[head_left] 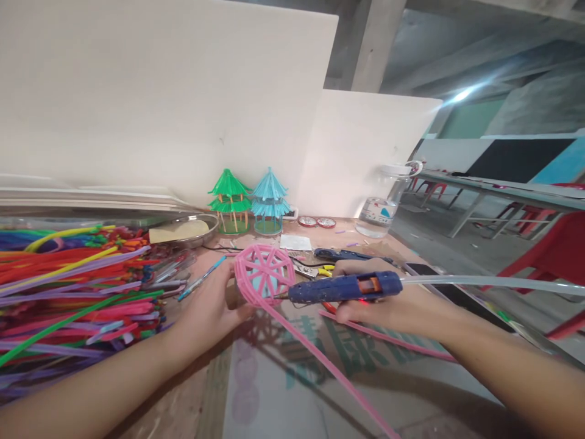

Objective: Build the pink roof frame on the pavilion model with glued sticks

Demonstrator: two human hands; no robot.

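Holding a pink lattice dome (264, 274) upright off the tabletop (292, 390), the left hand (214, 308) is wrapped around its lower left edge, fingers closed on the frame. The right hand (384, 305) is closed around a blue glue gun (340, 287), whose nozzle touches the dome's right rim; a clear glue stick (484, 283) juts from the back of the gun.

By my reading the dome is well along: its ribs and rings are already woven into a rounded shell, but 1 long pink strand (329, 366) trails loose from its base toward the near edge, so at least that piece looks unfixed. 2 finished little pavilions, 1 green (229, 200) and 1 blue (269, 200), stand at the back against the white board (183, 110).

Room is tight to the left, where a heap of coloured pipe cleaners (68, 286) crowds close. Pliers (311, 269) and small tools lie just behind the dome. The tabletop's right edge falls away near the right forearm, with a water bottle (381, 207) near that far corner.
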